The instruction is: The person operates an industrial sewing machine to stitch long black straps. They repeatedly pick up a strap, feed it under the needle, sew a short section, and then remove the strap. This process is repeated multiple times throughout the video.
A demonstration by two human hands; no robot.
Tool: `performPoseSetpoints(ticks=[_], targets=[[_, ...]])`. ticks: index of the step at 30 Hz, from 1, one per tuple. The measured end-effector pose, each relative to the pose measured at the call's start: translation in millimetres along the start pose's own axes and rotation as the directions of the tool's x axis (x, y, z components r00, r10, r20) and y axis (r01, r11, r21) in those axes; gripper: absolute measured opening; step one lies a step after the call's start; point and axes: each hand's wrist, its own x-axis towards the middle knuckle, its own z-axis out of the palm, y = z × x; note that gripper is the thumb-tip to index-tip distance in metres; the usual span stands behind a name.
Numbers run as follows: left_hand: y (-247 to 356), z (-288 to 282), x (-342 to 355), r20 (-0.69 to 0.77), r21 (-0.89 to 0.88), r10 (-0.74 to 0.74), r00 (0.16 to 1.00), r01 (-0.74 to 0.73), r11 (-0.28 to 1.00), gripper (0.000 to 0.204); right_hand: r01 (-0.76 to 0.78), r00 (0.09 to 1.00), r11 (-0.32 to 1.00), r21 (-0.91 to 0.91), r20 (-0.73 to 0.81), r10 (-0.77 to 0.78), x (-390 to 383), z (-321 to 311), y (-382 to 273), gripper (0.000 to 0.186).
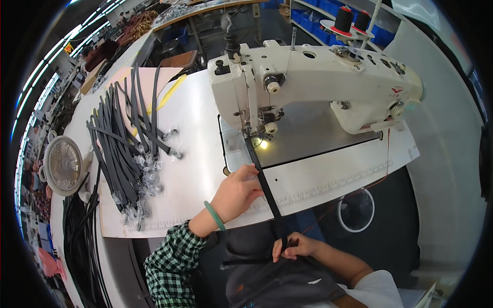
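Note:
A narrow black strap (266,190) runs from under the needle area of a white sewing machine (308,66) down over the table's front edge. My left hand (239,189), a green bangle on its wrist, has curled fingers at the strap's left edge, just below the machine's lit presser foot. Lower down, above my lap, my right hand (294,247) is closed round the strap. Another length of black strap (246,262) lies across the dark apron (280,282).
Many dark straps with plastic-wrapped ends (120,159) lie heaped on the white table (190,154) at left. A small round fan (64,161) stands beyond them. More black strips (82,241) hang at lower left. Thread cones (344,21) stand behind the machine.

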Motion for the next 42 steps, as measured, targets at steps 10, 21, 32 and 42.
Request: performPoseSetpoints(ticks=[10, 21, 32, 42], targets=[[-28.1, -10.2, 18.5, -0.031, 0.0, 0.047, 0.998, -0.047, 0.999, 0.008, -0.026, 0.998, 0.999, -0.033, 0.056, 0.028, 3.9, -8.4, -4.8, 0.022], [-41.6, -8.5, 21.5, -0.105, -0.057, 0.042, 0.994, -0.048, 0.997, 0.008, -0.021, 0.989, 0.993, -0.116, 0.142, 0.037, 4.2, -8.9, -6.8, 0.024], [-84.1, -38.0, 13.6, -0.373, 0.271, -0.086, 0.924, 0.197, 0.942, 0.007, -0.015, 0.992, 0.998, -0.055, 0.124, 0.021, 7.3, -7.4, -2.7, 0.023], [-9.8, 2.6, -6.5, -0.032, 0.384, 0.185, 0.982, -0.159, 0.91, 0.033, -0.051, 0.986, 0.992, -0.113, 0.155, 0.068, 2.4, -0.4, -3.6, 0.024]])
